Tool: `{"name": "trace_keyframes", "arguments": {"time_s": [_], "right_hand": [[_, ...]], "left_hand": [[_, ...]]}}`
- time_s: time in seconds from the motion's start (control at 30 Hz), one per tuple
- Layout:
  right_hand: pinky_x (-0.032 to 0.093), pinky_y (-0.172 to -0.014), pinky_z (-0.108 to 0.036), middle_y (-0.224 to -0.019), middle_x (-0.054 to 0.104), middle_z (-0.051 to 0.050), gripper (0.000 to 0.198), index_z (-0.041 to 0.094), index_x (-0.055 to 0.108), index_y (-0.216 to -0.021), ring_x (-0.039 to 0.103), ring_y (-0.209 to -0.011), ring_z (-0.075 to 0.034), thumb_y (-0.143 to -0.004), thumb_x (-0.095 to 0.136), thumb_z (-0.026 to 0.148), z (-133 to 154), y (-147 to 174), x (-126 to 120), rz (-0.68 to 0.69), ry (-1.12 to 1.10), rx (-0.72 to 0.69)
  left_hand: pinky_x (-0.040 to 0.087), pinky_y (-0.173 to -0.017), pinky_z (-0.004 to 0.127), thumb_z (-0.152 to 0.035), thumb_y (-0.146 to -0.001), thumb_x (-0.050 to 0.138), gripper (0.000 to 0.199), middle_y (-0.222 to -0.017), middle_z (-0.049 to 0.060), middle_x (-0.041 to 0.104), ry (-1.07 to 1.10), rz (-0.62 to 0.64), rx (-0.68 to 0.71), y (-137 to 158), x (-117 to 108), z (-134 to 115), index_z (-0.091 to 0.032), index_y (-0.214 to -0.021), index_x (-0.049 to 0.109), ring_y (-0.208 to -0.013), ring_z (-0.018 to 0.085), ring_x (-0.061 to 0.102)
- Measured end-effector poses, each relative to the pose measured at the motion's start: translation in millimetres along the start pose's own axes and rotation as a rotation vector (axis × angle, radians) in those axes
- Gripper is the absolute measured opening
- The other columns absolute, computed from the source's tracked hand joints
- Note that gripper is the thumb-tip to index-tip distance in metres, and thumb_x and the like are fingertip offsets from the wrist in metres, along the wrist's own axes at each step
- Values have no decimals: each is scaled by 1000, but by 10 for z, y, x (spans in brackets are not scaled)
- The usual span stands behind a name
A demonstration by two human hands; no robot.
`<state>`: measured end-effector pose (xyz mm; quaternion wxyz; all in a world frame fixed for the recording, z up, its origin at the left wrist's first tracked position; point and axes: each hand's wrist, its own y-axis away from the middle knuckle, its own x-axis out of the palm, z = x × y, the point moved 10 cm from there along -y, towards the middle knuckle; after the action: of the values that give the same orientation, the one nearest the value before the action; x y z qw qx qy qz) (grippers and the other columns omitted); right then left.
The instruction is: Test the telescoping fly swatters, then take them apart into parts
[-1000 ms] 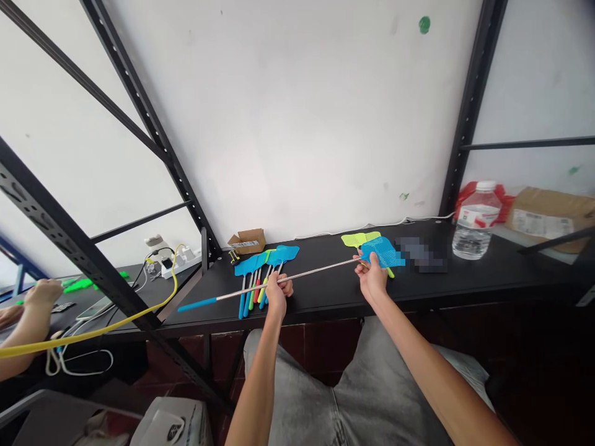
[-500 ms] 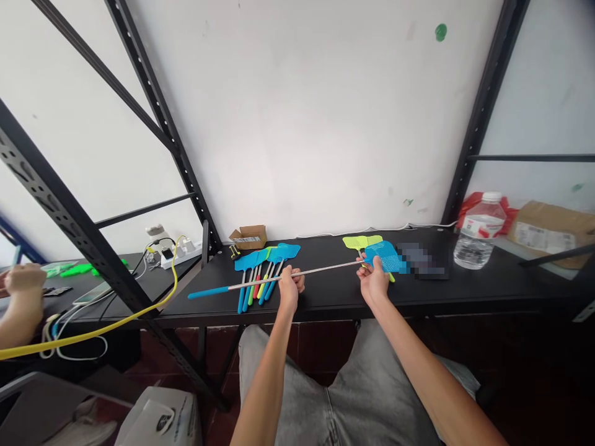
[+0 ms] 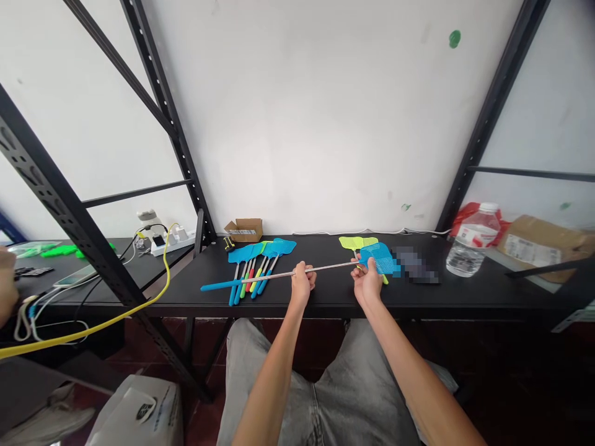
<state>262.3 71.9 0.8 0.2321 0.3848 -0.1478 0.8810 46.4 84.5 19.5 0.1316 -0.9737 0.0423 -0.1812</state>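
Observation:
A blue fly swatter [image 3: 377, 257] with a long extended metal rod stretches sideways above the table, its blue handle to the left. My left hand [image 3: 303, 284] is closed around the rod near its middle. At the right end my right hand [image 3: 368, 284] grips the swatter by its blue head, thumb on top. Beyond my left hand lies a row of several short fly swatters [image 3: 261, 251], mostly blue-headed, with blue, green, red and yellow handles. Yellow-green swatters [image 3: 356, 242] rest behind my right hand, partly hidden by it and the blue head.
On the black table [image 3: 418, 300] stand a water bottle [image 3: 471, 241] and a small open cardboard box [image 3: 245, 230]. A brown parcel [image 3: 534, 248] lies at right. A yellow cable [image 3: 153, 297] crosses the left side, near a power strip [image 3: 171, 240]. Another person's hand [image 3: 5, 282] shows at far left.
My left hand has slid along the rod toward the right, closer to my right hand. The view has shifted slightly. Both hands keep their hold on the fly swatter.

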Motion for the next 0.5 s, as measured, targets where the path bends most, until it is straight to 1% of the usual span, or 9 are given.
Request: {"name": "trace_keyframes", "arguments": {"time_s": [0.1, 0.37, 0.5], "right_hand": [[41, -46, -22, -79, 72, -8, 35, 14, 67, -87, 45, -44, -5, -82, 64, 48, -3, 14, 19, 6, 34, 11], [41, -46, -24, -89, 74, -11, 39, 14, 67, -87, 48, -44, -7, -80, 65, 52, -36, 42, 116, 107, 125, 0], [40, -46, -24, -88, 74, -11, 43, 14, 68, -87, 50, -45, -7, -81, 63, 56, -55, 84, 186, 159, 192, 9]], "left_hand": [[15, -41, 23, -41, -92, 37, 43, -47, -6, 17, -7, -4, 11, 7, -9, 3, -23, -56, 23, -43, 8, 14], [12, -41, 24, -44, -93, 40, 46, -46, -6, 17, 13, 26, 9, 6, 28, 14, -23, -55, 25, -42, 7, 13], [11, -41, 24, -46, -93, 41, 49, -45, -6, 16, -5, 29, 6, 12, 55, -1, -22, -53, 24, -40, 7, 15]]}}
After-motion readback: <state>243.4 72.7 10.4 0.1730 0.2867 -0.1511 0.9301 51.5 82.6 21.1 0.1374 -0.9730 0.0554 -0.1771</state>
